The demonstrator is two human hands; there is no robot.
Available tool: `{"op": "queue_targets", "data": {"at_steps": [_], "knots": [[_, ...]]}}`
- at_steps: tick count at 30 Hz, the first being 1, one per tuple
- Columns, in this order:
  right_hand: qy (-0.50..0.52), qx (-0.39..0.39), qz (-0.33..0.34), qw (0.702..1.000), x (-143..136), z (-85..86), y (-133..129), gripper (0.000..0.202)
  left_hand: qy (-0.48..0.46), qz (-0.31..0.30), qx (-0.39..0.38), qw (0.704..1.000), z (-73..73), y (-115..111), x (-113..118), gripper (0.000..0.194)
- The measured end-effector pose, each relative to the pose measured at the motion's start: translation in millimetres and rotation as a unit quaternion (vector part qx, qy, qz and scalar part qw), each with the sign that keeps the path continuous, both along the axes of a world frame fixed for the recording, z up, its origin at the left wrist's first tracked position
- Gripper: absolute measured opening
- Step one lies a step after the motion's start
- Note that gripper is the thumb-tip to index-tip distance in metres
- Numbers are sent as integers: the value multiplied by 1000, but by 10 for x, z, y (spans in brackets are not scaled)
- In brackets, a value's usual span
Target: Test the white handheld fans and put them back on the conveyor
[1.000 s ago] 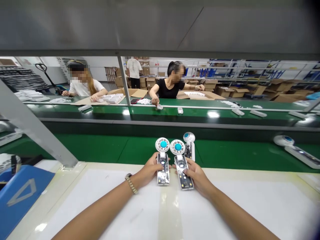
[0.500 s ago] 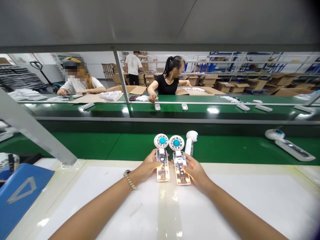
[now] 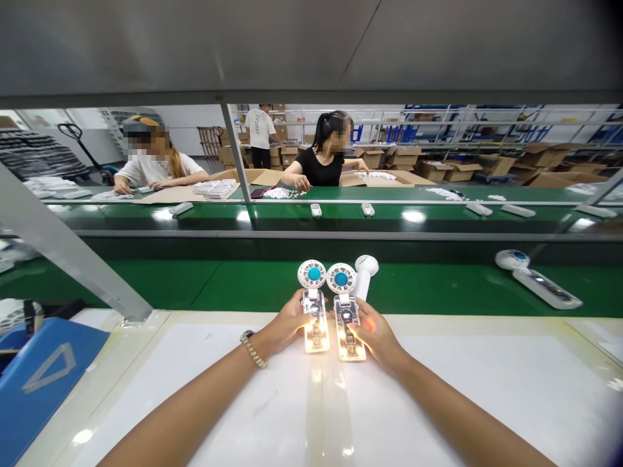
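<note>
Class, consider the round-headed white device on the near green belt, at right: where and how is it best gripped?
Grip the slim handle at mid-length, probably from the near side, fingers across its width: it slants toward the worktable, with the bulkier head at its far end.

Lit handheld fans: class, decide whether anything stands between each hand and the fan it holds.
Nothing visible: the left hand and right hand directly grip the left fan and right fan. A third fan shows behind the right one, its lower end hidden.
</note>
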State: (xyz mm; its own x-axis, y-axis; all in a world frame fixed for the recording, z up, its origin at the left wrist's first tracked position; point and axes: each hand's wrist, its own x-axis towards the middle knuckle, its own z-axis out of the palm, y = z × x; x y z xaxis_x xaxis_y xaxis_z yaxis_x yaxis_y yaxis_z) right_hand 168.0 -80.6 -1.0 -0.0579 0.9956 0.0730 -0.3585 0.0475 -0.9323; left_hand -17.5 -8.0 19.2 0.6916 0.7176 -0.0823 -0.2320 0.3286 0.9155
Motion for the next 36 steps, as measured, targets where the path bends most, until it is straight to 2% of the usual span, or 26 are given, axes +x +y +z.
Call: {"op": "queue_targets", "data": {"at_steps": [8, 15, 22, 29, 36], "knots": [[29, -9, -38, 999, 74, -17, 119, 53, -12, -18, -6, 1000, -55, -11, 30, 50], [20, -15, -28, 999, 61, -34, 69, 58, -13, -7, -4, 1000, -23, -27, 29, 47], [36, -19, -21, 999, 53, -51, 61, 55, -29, -17, -1, 999, -76, -4, 30, 46], [37, 2, 6, 999, 48, -41, 40, 59, -39, -15, 4, 999, -148, 20, 35, 57], [22, -7, 13, 1000, 59, -4, 21, 58, -33, -28, 16, 999, -87, -3, 7, 58]]}}
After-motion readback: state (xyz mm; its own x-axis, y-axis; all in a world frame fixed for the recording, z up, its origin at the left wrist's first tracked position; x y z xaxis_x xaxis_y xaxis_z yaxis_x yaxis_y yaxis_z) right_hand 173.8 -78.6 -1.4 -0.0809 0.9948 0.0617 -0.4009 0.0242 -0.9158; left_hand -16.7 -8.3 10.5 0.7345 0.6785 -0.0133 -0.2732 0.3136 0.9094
